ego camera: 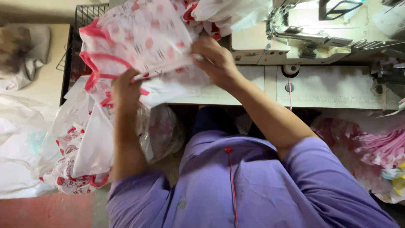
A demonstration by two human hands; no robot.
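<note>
Both my hands hold a white fabric piece (143, 38) printed with pink motifs and edged in red binding, lifted over the left end of the sewing table (329, 90). My left hand (125, 89) grips its lower edge from beneath. My right hand (215, 59) pinches its right side, fingers closed on the cloth. More of the same printed fabric (80, 152) hangs in a heap below my left arm.
An industrial sewing machine (303, 33) stands at the back right of the table. A black wire basket (84, 17) sits behind the fabric at the left. Pink ruffled cloth (371, 143) is piled at the right. White plastic bags (17, 139) lie on the floor at the left.
</note>
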